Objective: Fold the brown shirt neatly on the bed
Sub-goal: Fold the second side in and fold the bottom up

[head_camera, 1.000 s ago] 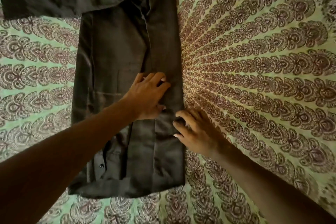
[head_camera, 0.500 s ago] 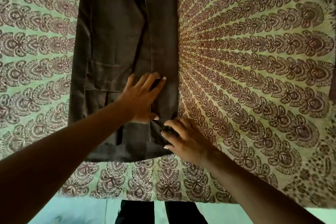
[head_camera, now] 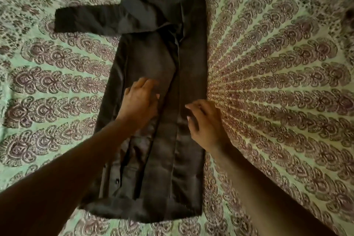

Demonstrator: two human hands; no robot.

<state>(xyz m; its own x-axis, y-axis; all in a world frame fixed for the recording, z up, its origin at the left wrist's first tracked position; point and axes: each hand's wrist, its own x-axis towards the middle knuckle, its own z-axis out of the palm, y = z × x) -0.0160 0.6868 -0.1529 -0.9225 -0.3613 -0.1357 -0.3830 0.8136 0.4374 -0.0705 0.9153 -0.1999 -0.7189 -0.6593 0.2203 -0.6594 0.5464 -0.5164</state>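
Note:
The brown shirt (head_camera: pixel 191 67) lies lengthwise on the bed, its right side folded in as a long straight panel. One sleeve (head_camera: pixel 86 20) sticks out to the left near the top. A button placket shows at the lower left of the shirt. My left hand (head_camera: pixel 139 101) rests flat on the shirt's middle, fingers pointing away from me. My right hand (head_camera: pixel 205 120) sits over the shirt's right edge with fingers loosely curved; whether it touches the cloth is unclear. It holds nothing.
A green bedspread (head_camera: pixel 277 82) with a radiating brown floral print covers the bed all round the shirt. A dark blurred spot (head_camera: pixel 349 15) shows at the far right edge.
The view has tilted up, so the whole shirt and its left sleeve now show and the bed's near edge is out of sight. My left hand has slid left; the right fingers have lifted.

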